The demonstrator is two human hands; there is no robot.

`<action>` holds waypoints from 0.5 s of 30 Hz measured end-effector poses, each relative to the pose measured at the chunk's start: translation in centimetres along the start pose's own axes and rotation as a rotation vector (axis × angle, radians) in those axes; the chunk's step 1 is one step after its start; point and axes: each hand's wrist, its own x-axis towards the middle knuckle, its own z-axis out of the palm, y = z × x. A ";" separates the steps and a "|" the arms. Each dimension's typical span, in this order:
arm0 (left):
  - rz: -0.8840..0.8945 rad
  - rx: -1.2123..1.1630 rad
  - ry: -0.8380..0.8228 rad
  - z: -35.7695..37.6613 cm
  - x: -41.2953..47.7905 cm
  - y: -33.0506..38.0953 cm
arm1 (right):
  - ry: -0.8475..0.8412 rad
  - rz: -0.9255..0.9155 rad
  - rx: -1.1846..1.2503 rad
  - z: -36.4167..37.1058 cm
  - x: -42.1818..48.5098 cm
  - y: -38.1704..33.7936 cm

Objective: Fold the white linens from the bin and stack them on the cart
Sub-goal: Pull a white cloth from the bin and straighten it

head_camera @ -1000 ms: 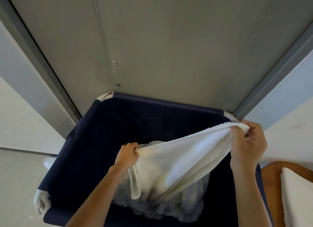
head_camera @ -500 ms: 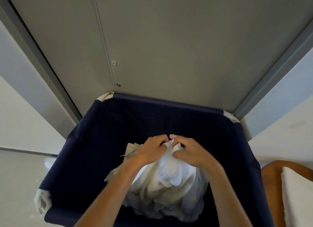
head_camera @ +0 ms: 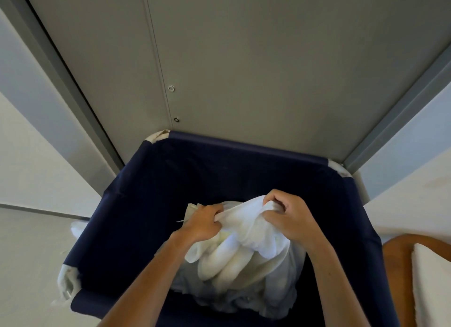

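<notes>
**Now gripped by both hands: a white linen (head_camera: 246,219) over the bin (head_camera: 136,216)**

Centrally in the frame, the white linen is held by its top edge. The left hand (head_camera: 202,225) is curled round that edge at centre left. The right hand (head_camera: 290,216) is closed on a bunched fold just to the right of it and slightly higher. The held edge is thus laid across the frame from left to right, short and slack, with the two hands near each other. The rest of the cloth is hung downward onto the heap of linens (head_camera: 244,290) inside the navy bin.

For the piece to be spread, it is judged that the hands must be drawn apart along that same left-right line.

At the lower right a brown surface (head_camera: 397,265) bearing a white folded piece (head_camera: 429,290) is seen. It lies nearer the right hand, and whether it is the cart cannot be told.
</notes>
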 end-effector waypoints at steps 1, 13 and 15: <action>-0.004 -0.013 -0.001 0.1 0.2 -0.1 | 0.003 -0.010 0.014 -0.3 -0.1 -0.1; -0.057 -0.008 0.030 3.3 0.6 -3.0 | 0.039 -0.083 0.123 -1.9 -1.0 -0.1; -0.064 -0.031 0.041 4.0 0.9 -2.9 | 0.030 -0.098 0.126 -1.9 -1.1 -0.2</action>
